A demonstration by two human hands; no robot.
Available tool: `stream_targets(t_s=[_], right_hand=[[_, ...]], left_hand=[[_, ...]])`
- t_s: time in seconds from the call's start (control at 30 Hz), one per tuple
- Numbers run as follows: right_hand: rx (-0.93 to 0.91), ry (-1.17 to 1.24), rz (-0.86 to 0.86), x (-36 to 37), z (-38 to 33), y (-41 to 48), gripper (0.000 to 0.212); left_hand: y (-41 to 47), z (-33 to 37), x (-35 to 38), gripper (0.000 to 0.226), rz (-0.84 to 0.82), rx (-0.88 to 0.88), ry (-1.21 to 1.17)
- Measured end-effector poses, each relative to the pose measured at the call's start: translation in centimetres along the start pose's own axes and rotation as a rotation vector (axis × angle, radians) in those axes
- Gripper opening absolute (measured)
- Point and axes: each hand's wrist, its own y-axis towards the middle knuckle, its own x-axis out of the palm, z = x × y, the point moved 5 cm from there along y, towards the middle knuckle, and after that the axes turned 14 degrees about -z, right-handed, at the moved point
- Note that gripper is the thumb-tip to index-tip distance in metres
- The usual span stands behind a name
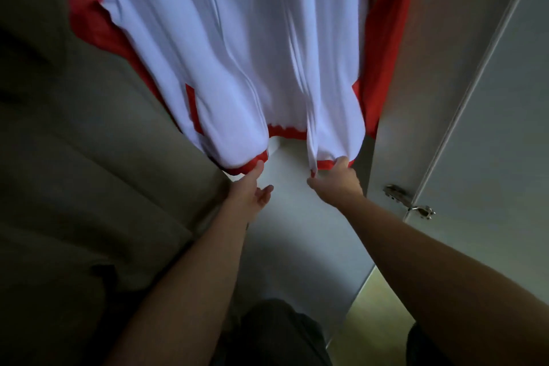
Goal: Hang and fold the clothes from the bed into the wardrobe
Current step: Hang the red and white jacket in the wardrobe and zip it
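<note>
The jacket (pixel 237 53) hangs lengthwise above both hands, centre frame: your right hand (pixel 335 184) grips its hem; your left hand (pixel 252 192), loosely open, just touches it.

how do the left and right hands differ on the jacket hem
The right hand curls its fingers round the red hem and grips it; the left hand is open, one straight finger touching it. Cloth is drawn into a tight fold above the right hand, but hangs rounded above the left hand. Both reach up to the hanging jacket.
</note>
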Motion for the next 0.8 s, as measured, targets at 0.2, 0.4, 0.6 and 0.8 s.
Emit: stream_targets(t_s=[0.2,0.4,0.6,0.8], right_hand=[[-0.127,0.067,-0.057,1.6,1.4,0.6,0.047],[-0.230,0.138,0.028,1.4,1.7,-0.9,0.021],[-0.419,-0.044,0.043,2.1,0.5,-4.4,0.017],[-0.542,-0.227,-0.096,3.8,-0.4,-6.1,0.038]], left_hand=[[2.2,0.7,-0.5,0.021,-0.031,0.187,-0.275],[1.4,-1.9,-0.4,0.020,-0.066,0.211,-0.224],[-1.2,-5.8,-0.1,0.032,-0.155,0.248,-0.052],[-3.6,-6.7,-0.5,0.031,-0.132,0.327,-0.034]])
